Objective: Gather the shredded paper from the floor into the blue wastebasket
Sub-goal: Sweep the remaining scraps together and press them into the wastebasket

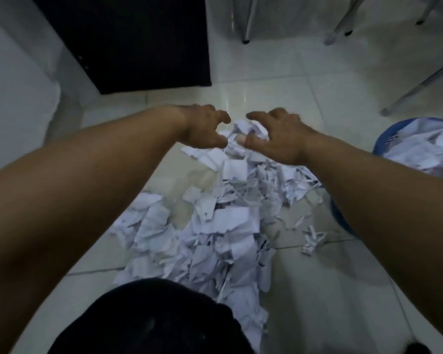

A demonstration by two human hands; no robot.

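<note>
A long heap of white shredded paper point(223, 226) lies on the pale tiled floor, running from between my knees to the far end under my hands. My left hand point(206, 129) and my right hand point(274, 134) reach over the heap's far end, fingers spread and curved like claws, thumbs nearly meeting above the scraps. Neither hand grips any paper. The blue wastebasket point(384, 139) stands at the right, partly hidden by my right forearm, with paper scraps point(425, 146) filling it to the rim.
A black cabinet point(128, 42) stands on the floor just beyond my hands. Metal chair legs point(248, 21) rise at the back right. A white wall or panel point(16, 80) is at the left. My dark-clothed knee point(151, 320) fills the bottom edge.
</note>
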